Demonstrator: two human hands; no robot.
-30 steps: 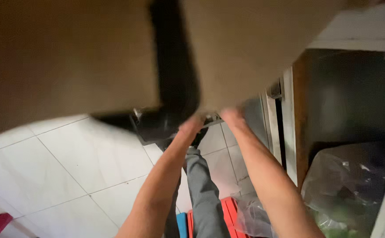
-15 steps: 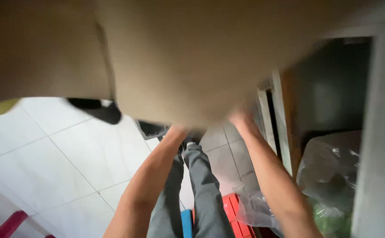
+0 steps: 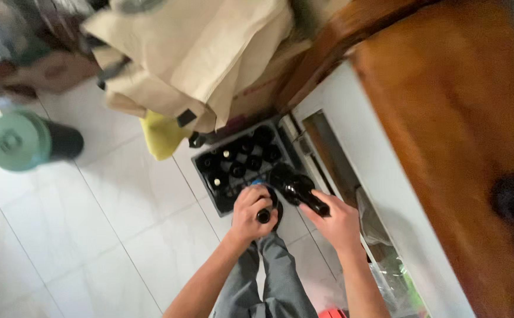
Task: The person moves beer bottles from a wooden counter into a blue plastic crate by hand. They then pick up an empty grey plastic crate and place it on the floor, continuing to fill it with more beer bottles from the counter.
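While standing over a dark bottle crate [image 3: 239,168] on the white tiled floor [image 3: 110,194], both hands seen occupied with dark glass bottles. Left hand [image 3: 252,213] clenched round the neck of one bottle [image 3: 265,213], held upright directly above the crate's near edge, mouth facing the camera; probably gripped there because the neck is the narrowest part and lines up with the compartments below. Right hand [image 3: 338,224] closed on the neck of a second bottle [image 3: 299,189], tilted, body angled toward the crate's near right corner and just beside it. Several compartments of the crate noted as filled, caps showing; others dark, contents not determinable.

Behind the crate: yellow object [image 3: 162,135] and beige fabric bags [image 3: 198,59] piled against it. Well left of the crate: green-lidded container [image 3: 18,141] on the floor. Right of the crate: white cabinet edge [image 3: 380,176] beneath a brown wooden top [image 3: 457,118].

Against the picture half a second back: large beige sheet then blocking the upper view, arms raised to it, no bottles or crate visible. Now bags set clear behind the crate, view dropped to the floor, both hands gripping bottles.
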